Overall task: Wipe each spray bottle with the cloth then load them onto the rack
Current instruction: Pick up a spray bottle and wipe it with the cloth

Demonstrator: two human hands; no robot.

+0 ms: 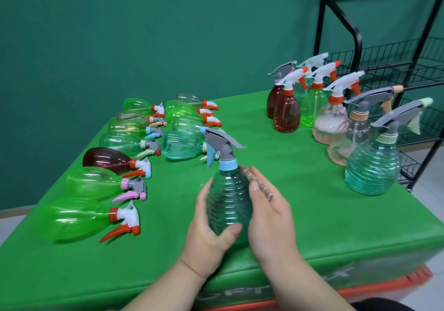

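Green-covered table [300, 202] against a teal wall, bottles all over it. Everything below is placed relative to the ribbed teal spray bottle [228, 202] held near the front edge. It's upright, long axis vertical, with the blue collar and grey trigger head on top and the nozzle aimed left.

The left hand [206, 234] has its grip clamped round the lower belly, thumb across the front. The right hand [271, 217] isn't clamped on anything. Its fingers are fairly straight, pressing the brownish cloth [258, 183] against the bottle's right flank, and only a strip of cloth peeks out past them.

Left of that bottle is a bunch of lying bottles [96, 183]. Right of it and further back are the standing bottles [331, 118], and beyond those, further right again, the black wire rack [355, 37].

My read is that it's mid-wipe on this one. For loading, the rack is off to the bottle's right, so the right hand is nearer. But that hand has the cloth and the left has the real hold, so I'd guess a swap or a reach across. The standing cluster sits between bottle and rack, so it probably has to go up and over.
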